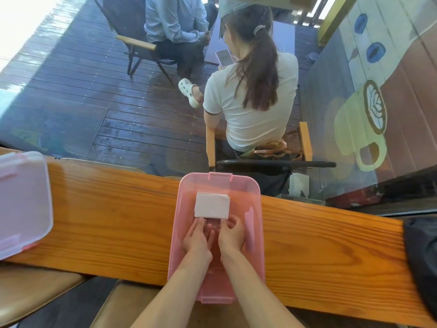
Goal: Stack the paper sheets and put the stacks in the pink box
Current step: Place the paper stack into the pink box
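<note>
The translucent pink box [256,218] stands open on the wooden counter, straight in front of me. A white stack of paper sheets [212,205] lies flat on its floor in the far half. Both my hands are down inside the box. My left hand [197,237] has its fingertips at the stack's near left corner. My right hand [231,232] touches the near right corner with curled fingers. The fingers rest at the stack's near edge; a firm grip does not show.
The box's clear lid with pink clips [22,202] lies at the counter's left end. A dark bag [423,256] sits at the right edge. Behind the glass ahead, two people sit on chairs on a wooden deck.
</note>
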